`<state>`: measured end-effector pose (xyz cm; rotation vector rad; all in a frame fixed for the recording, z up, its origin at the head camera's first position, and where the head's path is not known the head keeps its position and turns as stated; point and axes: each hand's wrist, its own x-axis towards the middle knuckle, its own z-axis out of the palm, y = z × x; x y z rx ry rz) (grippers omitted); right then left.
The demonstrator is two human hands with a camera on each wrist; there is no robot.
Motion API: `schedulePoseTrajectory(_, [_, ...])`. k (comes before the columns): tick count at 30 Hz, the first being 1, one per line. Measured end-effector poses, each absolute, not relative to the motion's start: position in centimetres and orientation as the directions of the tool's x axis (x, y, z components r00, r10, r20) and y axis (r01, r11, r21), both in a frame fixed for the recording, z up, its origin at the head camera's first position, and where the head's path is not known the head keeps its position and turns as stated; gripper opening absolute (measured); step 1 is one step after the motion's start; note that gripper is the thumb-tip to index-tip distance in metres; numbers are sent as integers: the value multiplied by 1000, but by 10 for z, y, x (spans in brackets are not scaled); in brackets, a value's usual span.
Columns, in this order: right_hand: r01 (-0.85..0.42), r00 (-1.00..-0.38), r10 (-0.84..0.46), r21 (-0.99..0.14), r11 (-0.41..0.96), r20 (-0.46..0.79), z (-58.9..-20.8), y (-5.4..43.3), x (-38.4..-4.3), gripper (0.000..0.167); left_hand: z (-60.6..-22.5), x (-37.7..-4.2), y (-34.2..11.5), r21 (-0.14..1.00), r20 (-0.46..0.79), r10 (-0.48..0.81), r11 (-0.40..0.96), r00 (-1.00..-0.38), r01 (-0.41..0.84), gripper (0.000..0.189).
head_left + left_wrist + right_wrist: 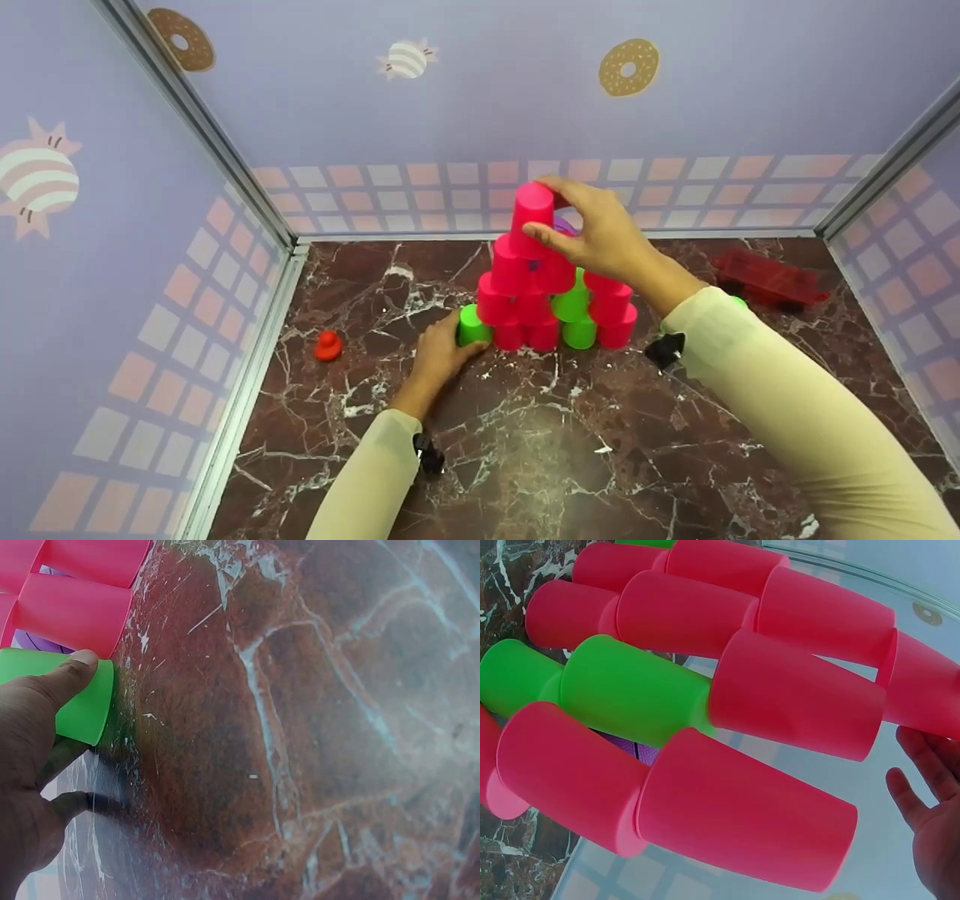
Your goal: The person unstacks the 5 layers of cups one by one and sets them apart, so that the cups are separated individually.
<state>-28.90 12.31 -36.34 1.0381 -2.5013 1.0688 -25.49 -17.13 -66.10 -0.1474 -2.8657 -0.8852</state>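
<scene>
Pink and green plastic cups stand upside down in a stepped stack. At its peak is a pink cup (533, 214), bridging two pink cups (511, 266) below. My right hand (600, 229) holds this top cup, thumb on the near side and fingers behind; in the right wrist view its fingertips (904, 736) are right at the cup's side. At the bottom left end of the stack, my left hand (439, 352) grips a green cup (474, 327) beside the pink ones. The left thumb (84, 658) lies on that cup, the fingers partly hidden behind it.
An orange rubber duck (328, 346) sits on the dark marbled table at left. A translucent red object (769, 279) lies at the back right. Something purple (564, 225) shows behind the stack. Patterned walls (480, 112) enclose the back and sides.
</scene>
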Motion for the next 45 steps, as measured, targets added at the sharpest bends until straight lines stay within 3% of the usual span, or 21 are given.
schedulePoseTrajectory(8, [-706,-708,-463,-507,495,533,-359,150,-286,61,-599,-231,-157,585,104,49,805,-993,101,65])
schedulePoseTrajectory(28, [-507,-804,-160,-520,688,572,-388,291,-274,57,-597,-232,-155,565,100,65,818,-993,110,67])
schedulePoseTrajectory(35, [-410,-848,-109,-513,754,518,-417,337,-272,55,-596,-230,-155,568,90,53,817,-995,94,69])
schedulePoseTrajectory(45, [-141,-959,43,-604,785,280,-468,400,-257,67,-599,-229,-158,578,79,47,811,-996,84,67])
